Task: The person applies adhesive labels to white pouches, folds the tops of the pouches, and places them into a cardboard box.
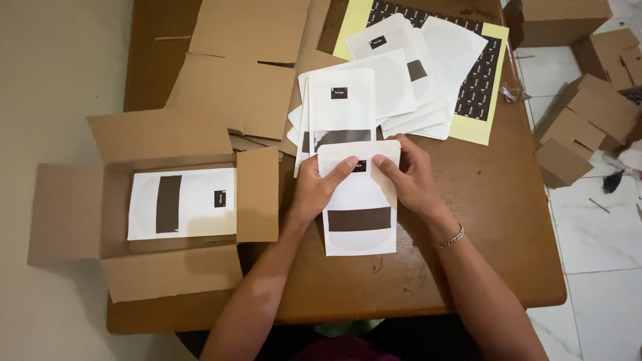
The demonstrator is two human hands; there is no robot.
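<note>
Both forearms enter from the lower edge of the view and meet over a white pouch point(359, 214) lying flat on the brown wooden table point(495, 220). Left hand point(314, 190): fingers curled, thumb laid across the pouch's upper edge beside a small black label. Right hand point(409, 180): fingers pressed together on the upper right corner, thumb pointing toward the same label. Both hands pinch the top of the pouch; a bracelet point(453, 237) sits on the right wrist. The pouch carries a dark band across its lower half.

Progress, judged from the layout: one finished pouch point(182, 204) already lies inside the open cardboard box point(167, 274) to the left of the hands, its dark band turned sideways. The pouch in hand appears to be at the label-pressing stage. A fanned stack of white pouches point(388, 87) lies just beyond the hands, so most of the work looks to be outstanding.

Surroundings: a yellow-backed sheet of black stickers point(485, 80) lies under the far stack. Flattened cardboard point(234, 80) covers the table's far left. Small folded boxes point(588, 113) rest on the tiled floor to the right. Nothing lies between the hands and the open box; its right flap stands close to the left wrist.
</note>
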